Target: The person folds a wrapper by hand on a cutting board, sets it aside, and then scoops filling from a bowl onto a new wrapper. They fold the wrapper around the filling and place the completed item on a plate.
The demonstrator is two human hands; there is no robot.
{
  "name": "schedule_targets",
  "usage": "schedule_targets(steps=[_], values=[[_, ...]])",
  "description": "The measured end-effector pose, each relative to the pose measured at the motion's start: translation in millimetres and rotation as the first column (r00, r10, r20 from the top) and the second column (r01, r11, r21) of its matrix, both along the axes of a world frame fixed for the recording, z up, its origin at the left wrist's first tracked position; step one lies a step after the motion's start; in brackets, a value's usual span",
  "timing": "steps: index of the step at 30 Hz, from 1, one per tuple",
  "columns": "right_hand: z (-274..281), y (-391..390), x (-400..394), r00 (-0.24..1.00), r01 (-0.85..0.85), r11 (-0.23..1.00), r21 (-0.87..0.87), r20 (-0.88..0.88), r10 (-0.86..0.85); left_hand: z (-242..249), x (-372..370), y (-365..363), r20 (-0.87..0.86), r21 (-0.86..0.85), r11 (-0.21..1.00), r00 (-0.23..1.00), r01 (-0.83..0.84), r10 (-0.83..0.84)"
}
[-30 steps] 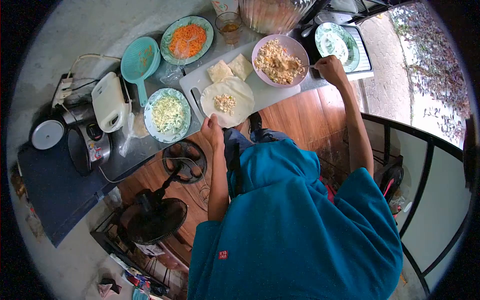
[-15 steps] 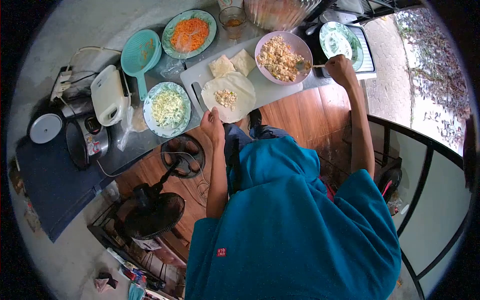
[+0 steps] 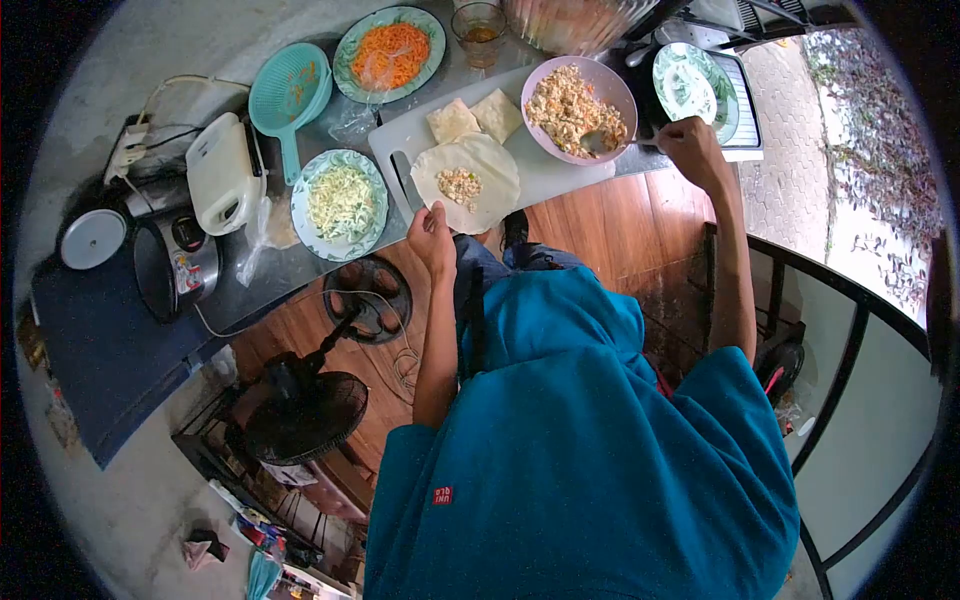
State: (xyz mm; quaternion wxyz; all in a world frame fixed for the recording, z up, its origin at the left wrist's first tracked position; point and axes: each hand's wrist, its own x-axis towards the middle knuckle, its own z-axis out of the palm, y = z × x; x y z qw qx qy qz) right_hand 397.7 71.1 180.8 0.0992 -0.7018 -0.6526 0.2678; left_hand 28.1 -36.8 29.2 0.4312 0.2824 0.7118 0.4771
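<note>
My left hand [image 3: 432,241] pinches the near edge of a round, thin wrapper [image 3: 495,190]. A small heap of chopped filling [image 3: 459,187] lies on the wrapper, which rests on a white cutting board [image 3: 562,184]. Two folded wrapper parcels [image 3: 497,115] lie just behind it. My right hand [image 3: 692,152] is closed around the handle of a spoon [image 3: 596,143], whose bowl end sits in the filling near the close right side of a pink bowl [image 3: 532,140]. Much of the handle is hidden by my fingers.
Left of the board are a plate of shredded cabbage [image 3: 340,205], a green strainer [image 3: 290,90] and a white sandwich maker [image 3: 222,175]. Behind stand a plate of shredded carrot [image 3: 392,55] and a glass [image 3: 480,38]. A green-patterned plate [image 3: 727,100] is at right.
My right hand has come slightly closer to my body, and the spoon has shifted toward the bowl's near side. My left hand stays at the wrapper's edge. The whole view has shifted slightly.
</note>
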Motion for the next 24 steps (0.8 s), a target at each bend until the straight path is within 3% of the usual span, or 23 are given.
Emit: schedule_targets(steps=[3,6,10,12,18,19,21,24], values=[[-9.7,1.1,-3.9,0.999,-0.041,0.992,-0.121,0.015,0.043,-3.3,1.5,1.3,0.008,0.014,1.000,1.000,-0.019,0.019],[-11.7,-2.0,-7.2,0.991,-0.035,0.959,-0.280,-0.136,-0.003,0.8,1.0,-0.9,-0.017,0.015,1.000,1.000,-0.026,0.026],[-27.2,-2.1,-1.8,0.992,-0.116,0.964,-0.241,-0.069,0.102,-2.8,0.5,-0.9,0.005,0.002,0.999,0.999,-0.042,0.042],[-19.9,-2.8,-5.2,0.981,-0.174,0.968,-0.180,0.053,0.186,-2.8,0.4,-2.2,0.005,0.009,0.999,0.999,-0.036,0.036],[-32.8,5.1,-8.5,0.988,-0.144,0.950,-0.277,0.023,0.156,-24.8,-3.0,-6.6,0.105,0.030,0.995,0.991,-0.091,0.087],[-41.4,0.8,-12.0,0.988,-0.142,0.951,-0.274,0.024,0.155,-26.3,-3.1,-5.9,0.108,0.037,0.995,0.991,-0.090,0.085],[-62.9,-12.1,-20.1,0.999,-0.053,0.998,-0.034,-0.006,0.053,-30.4,-5.7,-6.3,0.123,0.048,0.996,0.990,-0.077,0.070],[-76.0,-28.9,-32.2,0.997,0.064,0.997,0.052,-0.036,-0.062,-13.2,1.5,-3.5,0.148,0.050,0.995,0.986,-0.084,0.076]])
